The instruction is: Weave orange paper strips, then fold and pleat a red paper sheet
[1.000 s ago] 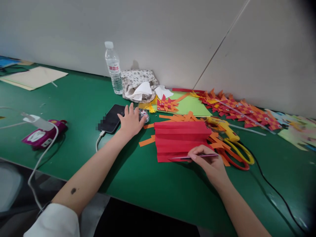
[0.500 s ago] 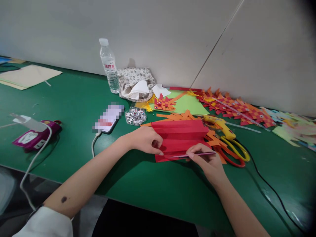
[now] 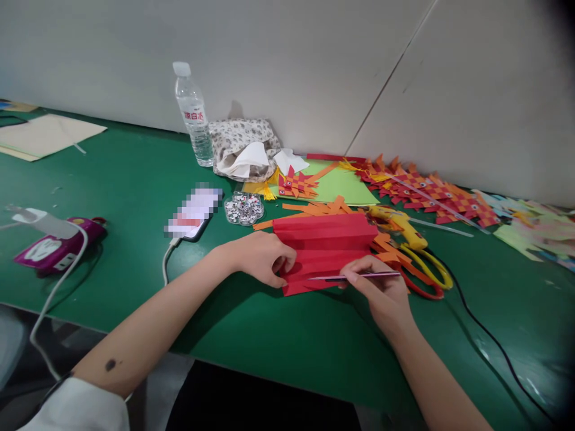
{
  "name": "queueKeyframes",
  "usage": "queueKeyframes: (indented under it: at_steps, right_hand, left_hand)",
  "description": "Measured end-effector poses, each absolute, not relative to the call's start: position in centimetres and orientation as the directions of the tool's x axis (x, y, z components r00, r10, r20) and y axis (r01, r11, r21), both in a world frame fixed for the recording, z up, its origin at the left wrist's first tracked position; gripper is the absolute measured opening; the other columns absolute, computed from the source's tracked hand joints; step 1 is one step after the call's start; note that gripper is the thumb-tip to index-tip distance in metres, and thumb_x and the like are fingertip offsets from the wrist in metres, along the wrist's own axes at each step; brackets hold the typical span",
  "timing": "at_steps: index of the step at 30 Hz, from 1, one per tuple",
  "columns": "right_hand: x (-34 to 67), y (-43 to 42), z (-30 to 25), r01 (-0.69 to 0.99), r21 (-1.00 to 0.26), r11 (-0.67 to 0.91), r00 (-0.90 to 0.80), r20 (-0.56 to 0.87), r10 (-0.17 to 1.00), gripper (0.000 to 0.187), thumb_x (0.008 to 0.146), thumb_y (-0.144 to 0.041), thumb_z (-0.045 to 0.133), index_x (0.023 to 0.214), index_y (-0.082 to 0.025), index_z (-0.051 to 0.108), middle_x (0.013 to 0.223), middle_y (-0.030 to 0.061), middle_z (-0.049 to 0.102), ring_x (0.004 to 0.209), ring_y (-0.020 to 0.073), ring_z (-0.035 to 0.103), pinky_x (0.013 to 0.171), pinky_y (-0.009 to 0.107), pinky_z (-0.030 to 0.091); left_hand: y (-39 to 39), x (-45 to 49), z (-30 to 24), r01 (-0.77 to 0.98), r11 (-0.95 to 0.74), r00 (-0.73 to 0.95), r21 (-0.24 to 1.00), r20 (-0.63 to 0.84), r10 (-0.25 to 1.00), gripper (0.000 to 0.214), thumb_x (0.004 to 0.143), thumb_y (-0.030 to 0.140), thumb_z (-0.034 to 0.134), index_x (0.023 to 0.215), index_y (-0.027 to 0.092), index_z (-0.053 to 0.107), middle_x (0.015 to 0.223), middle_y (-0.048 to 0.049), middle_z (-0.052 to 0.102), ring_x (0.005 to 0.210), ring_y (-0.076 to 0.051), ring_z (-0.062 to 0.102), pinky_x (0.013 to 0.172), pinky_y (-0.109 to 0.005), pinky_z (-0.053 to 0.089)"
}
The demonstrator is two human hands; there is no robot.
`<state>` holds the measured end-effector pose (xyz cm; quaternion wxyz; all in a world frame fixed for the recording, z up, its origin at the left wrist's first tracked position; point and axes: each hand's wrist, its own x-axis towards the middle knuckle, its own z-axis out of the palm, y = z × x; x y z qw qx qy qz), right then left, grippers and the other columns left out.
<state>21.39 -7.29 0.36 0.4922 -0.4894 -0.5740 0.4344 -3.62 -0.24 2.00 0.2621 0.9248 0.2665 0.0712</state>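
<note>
A sheet of red paper (image 3: 326,240) with crosswise creases lies in front of me, its near edge slightly raised. My left hand (image 3: 260,256) is closed at its left edge, thumb and fingertips pinching the paper near the lower corner. In my right hand (image 3: 380,293) is a slim, pointed craft knife (image 3: 380,274), gripped between thumb and fingers. Its thin tip points left over the lowest fold of the sheet. Orange paper strips (image 3: 323,206) lie behind the sheet, and more stick out at its right side.
To the right are a yellow glue gun (image 3: 406,230) and looped yellow and red handles (image 3: 433,269). Woven paper fish (image 3: 431,191) lie along the wall. A phone (image 3: 195,212), a box of googly eyes (image 3: 244,208), a water bottle (image 3: 194,120) and a purple power strip (image 3: 58,245) stand leftward.
The craft knife's tip has moved slightly up and left relative to the paper's near edge. My left fingertips have shifted a little left along the sheet. The camera view has shifted slightly.
</note>
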Motion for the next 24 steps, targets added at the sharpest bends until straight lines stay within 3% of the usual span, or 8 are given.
queueKeyframes:
  at_steps: [6, 13, 18, 24]
  right_hand:
    - [19.8, -7.4, 1.1, 0.278, -0.948, 0.153, 0.018, 0.164, 0.986, 0.022, 0.071, -0.033, 0.076, 0.066, -0.02, 0.059, 0.067, 0.0002, 0.062, 0.062, 0.0143, 0.058, 0.059, 0.026, 0.047]
    - [19.3, -7.3, 1.6, 0.424, -0.89, 0.168, -0.05, 0.162, 0.985, 0.022, 0.078, -0.035, 0.071, 0.07, -0.02, 0.058, 0.066, -0.0009, 0.059, 0.061, 0.013, 0.055, 0.056, 0.024, 0.044]
    - [19.1, -6.6, 1.9, 0.449, -0.881, 0.15, -0.093, 0.121, 0.988, 0.023, 0.083, -0.04, 0.065, 0.074, -0.021, 0.056, 0.065, -0.0024, 0.055, 0.057, 0.0112, 0.053, 0.051, 0.022, 0.042]
    - [18.4, -5.8, 1.7, 0.336, -0.942, -0.009, -0.183, -0.075, 0.98, 0.026, 0.082, -0.045, 0.063, 0.08, -0.02, 0.057, 0.068, 0.0001, 0.063, 0.063, 0.0165, 0.067, 0.059, 0.026, 0.054]
  left_hand:
    - [-0.5, -3.2, 1.9, 0.461, -0.71, 0.846, 0.532, -0.024, 0.532, 0.017, 0.067, 0.028, 0.069, 0.079, 0.019, 0.062, 0.067, 0.0035, 0.065, 0.058, -0.01, 0.057, 0.049, -0.02, 0.03]
    - [-0.2, -3.3, 1.6, 0.436, -0.686, 0.85, 0.583, -0.017, 0.526, 0.016, 0.067, 0.026, 0.069, 0.078, 0.019, 0.061, 0.068, 0.0043, 0.066, 0.057, -0.009, 0.057, 0.051, -0.019, 0.034]
    - [-0.2, -3.3, 1.5, 0.433, -0.678, 0.849, 0.594, -0.015, 0.529, 0.016, 0.066, 0.026, 0.069, 0.077, 0.019, 0.06, 0.068, 0.0042, 0.066, 0.057, -0.009, 0.058, 0.051, -0.019, 0.035]
    - [-0.1, -3.3, 1.3, 0.444, -0.657, 0.844, 0.61, -0.037, 0.536, 0.015, 0.066, 0.024, 0.067, 0.078, 0.019, 0.061, 0.067, 0.0035, 0.066, 0.058, -0.01, 0.059, 0.051, -0.019, 0.035]
